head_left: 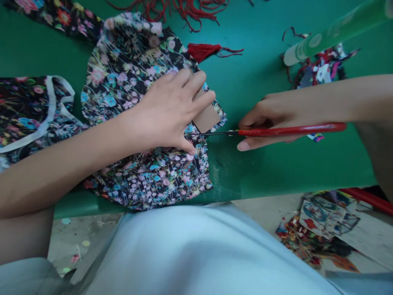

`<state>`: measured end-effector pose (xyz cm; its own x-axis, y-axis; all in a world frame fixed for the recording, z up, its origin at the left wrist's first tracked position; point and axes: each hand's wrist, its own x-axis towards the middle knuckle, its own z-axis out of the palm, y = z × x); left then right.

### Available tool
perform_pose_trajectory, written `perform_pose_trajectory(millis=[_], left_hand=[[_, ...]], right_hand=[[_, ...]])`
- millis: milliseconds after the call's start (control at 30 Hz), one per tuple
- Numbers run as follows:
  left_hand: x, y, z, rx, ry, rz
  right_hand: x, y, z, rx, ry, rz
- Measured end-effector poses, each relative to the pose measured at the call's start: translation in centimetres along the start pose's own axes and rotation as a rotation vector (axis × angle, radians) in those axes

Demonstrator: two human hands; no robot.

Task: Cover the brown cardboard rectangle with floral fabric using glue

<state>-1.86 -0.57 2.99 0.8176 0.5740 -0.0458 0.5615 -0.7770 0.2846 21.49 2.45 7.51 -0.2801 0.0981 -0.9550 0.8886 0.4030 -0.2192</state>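
Pale-blue clothing (172, 250) bulges below the smooth green surface (258, 174). There, the left hand (176, 100), its grip open, presses thin floral cloth (162, 176) and flat brown card (207, 119); the right hand (267, 119) grips slim red-handled scissors (285, 130), closed around them.

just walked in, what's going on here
Someone is at a green table with a floral cloth and scissors. Their left hand presses on the cloth, fingers over a brown card lying on it. The right hand holds the red-handled scissors, blades at the cloth's edge beside the card; whether they are cutting right now is hard to tell. A red tassel lies just beyond.
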Motion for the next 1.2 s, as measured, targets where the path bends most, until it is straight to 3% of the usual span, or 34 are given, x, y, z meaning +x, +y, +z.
perform_pose_trajectory(millis=[333, 700, 900, 1200], left_hand=[[0.5, 0.0, -0.7, 0.093, -0.141, 0.031], [0.1, 0.1, -0.2, 0.062, -0.019, 0.023], [0.2, 0.1, -0.4, 0.097, -0.081, 0.025], [0.2, 0.1, -0.3, 0.057, -0.069, 0.001]], right_hand=[[1.0, 1.1, -0.7, 0.108, -0.078, -0.098], [1.3, 0.3, -1.7, 0.111, -0.165, -0.071], [1.6, 0.4, -2.2, 0.170, -0.170, -0.087], [2.5, 0.6, -2.7, 0.187, -0.264, -0.111]])
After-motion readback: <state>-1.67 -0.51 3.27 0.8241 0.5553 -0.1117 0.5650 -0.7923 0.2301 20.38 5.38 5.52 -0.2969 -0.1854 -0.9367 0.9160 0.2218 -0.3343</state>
